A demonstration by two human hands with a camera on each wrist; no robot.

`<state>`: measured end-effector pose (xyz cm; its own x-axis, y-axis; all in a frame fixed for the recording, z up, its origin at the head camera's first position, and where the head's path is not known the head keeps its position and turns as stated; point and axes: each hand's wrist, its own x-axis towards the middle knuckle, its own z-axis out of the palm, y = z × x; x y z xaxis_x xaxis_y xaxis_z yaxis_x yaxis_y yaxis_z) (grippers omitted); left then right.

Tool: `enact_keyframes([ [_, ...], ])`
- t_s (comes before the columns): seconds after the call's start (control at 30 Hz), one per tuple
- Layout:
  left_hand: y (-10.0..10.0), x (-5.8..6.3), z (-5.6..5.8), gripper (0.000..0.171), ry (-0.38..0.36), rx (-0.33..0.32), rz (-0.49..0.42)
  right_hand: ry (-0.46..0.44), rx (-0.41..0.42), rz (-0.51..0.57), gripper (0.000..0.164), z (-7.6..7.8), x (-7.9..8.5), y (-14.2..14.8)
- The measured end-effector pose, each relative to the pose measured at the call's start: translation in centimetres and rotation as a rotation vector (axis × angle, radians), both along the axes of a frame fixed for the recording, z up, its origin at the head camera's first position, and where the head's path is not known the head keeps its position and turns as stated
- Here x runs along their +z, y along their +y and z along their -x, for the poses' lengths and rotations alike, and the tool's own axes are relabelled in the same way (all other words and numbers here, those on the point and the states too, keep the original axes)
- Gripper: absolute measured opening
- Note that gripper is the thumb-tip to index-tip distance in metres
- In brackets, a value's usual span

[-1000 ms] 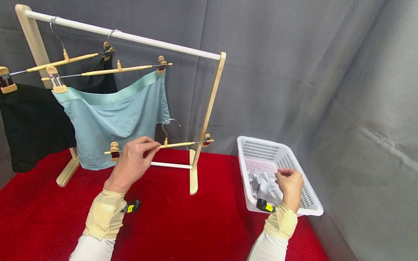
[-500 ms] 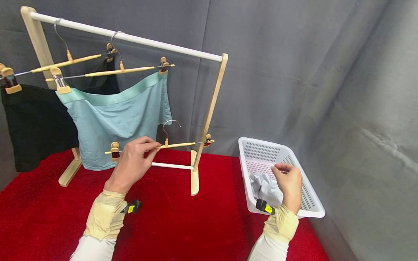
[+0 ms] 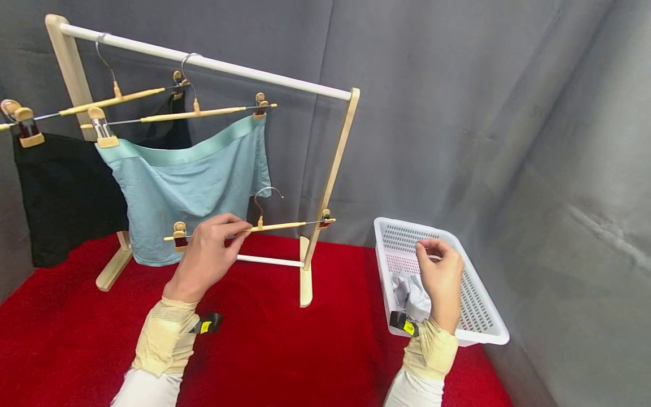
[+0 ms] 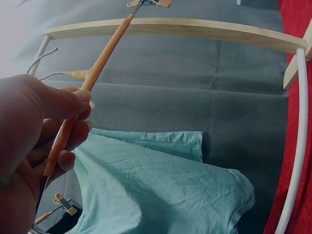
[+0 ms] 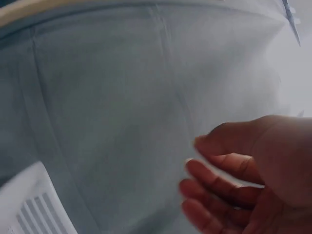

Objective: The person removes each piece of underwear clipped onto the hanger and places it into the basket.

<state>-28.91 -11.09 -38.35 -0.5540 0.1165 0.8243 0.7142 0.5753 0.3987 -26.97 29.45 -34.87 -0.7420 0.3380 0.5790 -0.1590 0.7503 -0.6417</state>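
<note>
My left hand (image 3: 205, 257) pinches the wooden bar of a clip hanger (image 3: 282, 226) between thumb and fingers. The hanger's metal hook points up, and its two end clips carry nothing. In the left wrist view, thumb and fingers wrap this hanger (image 4: 102, 58) in front of light-blue boxer briefs (image 4: 126, 185). My right hand (image 3: 441, 277) is above the white basket, holding nothing. Its fingers are loosely bent, and the right wrist view shows a gap between thumb and fingers (image 5: 219, 187). Crumpled light-grey cloth (image 3: 409, 294) lies in the basket, partly hidden by that hand.
A wooden rack with a white rail (image 3: 285, 81) stands at the left. Boxer briefs (image 3: 188, 181) and a black garment (image 3: 71, 192) hang from it on clip hangers. The perforated white basket (image 3: 483, 308) sits right on the red cloth (image 3: 285, 350), before a grey curtain (image 3: 432, 113).
My right hand has risen and shifted left over the basket, showing more of its right side. The left hand keeps the hanger almost still. The whole scene has drifted slightly right and down in view.
</note>
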Motion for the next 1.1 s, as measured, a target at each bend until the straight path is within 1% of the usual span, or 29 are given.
enact_keyframes([
  [0.13, -0.3, 0.0, -0.1, 0.015, 0.003, 0.012, -0.005, 0.121, 0.098, 0.005, 0.01, 0.8, 0.2, -1.8],
  [0.23, -0.6, -0.1, -0.2, 0.015, -0.007, 0.023, -0.006, 0.214, 0.214, -0.032, 0.007, 1.1, 0.8, -4.0],
  [0.3, -0.8, -0.2, -0.2, 0.015, -0.006, 0.029, -0.011, 0.26, 0.302, -0.063, 0.006, 1.1, 1.5, -5.6],
  [0.4, -1.2, 0.0, -0.2, 0.014, 0.001, 0.044, -0.022, 0.293, 0.405, -0.096, 0.006, 1.0, 3.1, -8.1],
  [0.5, -1.5, 0.3, -0.3, 0.013, 0.01, 0.056, -0.037, 0.312, 0.476, -0.117, 0.006, 1.5, 4.5, -9.8],
  [0.6, -1.7, 0.5, -0.3, 0.013, 0.016, 0.072, -0.046, 0.337, 0.524, -0.141, 0.006, 2.2, 6.1, -11.1],
  [0.77, -2.0, 1.4, -0.4, 0.014, 0.032, 0.138, -0.037, 0.354, 0.581, -0.171, 0.008, 3.8, 8.2, -12.4],
  [0.83, -2.2, 2.0, -0.3, 0.015, 0.044, 0.165, -0.04, 0.366, 0.603, -0.176, 0.009, 4.3, 9.0, -12.8],
  [0.93, -2.6, 3.2, -0.2, 0.015, 0.059, 0.189, -0.047, 0.389, 0.634, -0.169, 0.012, 5.1, 10.3, -13.6],
  [1.03, -3.0, 4.4, -0.1, 0.016, 0.07, 0.209, -0.043, 0.41, 0.653, -0.137, 0.018, 5.9, 11.5, -14.4],
  [1.1, -3.3, 5.2, 0.0, 0.016, 0.08, 0.218, -0.037, 0.403, 0.652, -0.117, 0.024, 6.5, 12.3, -14.9],
])
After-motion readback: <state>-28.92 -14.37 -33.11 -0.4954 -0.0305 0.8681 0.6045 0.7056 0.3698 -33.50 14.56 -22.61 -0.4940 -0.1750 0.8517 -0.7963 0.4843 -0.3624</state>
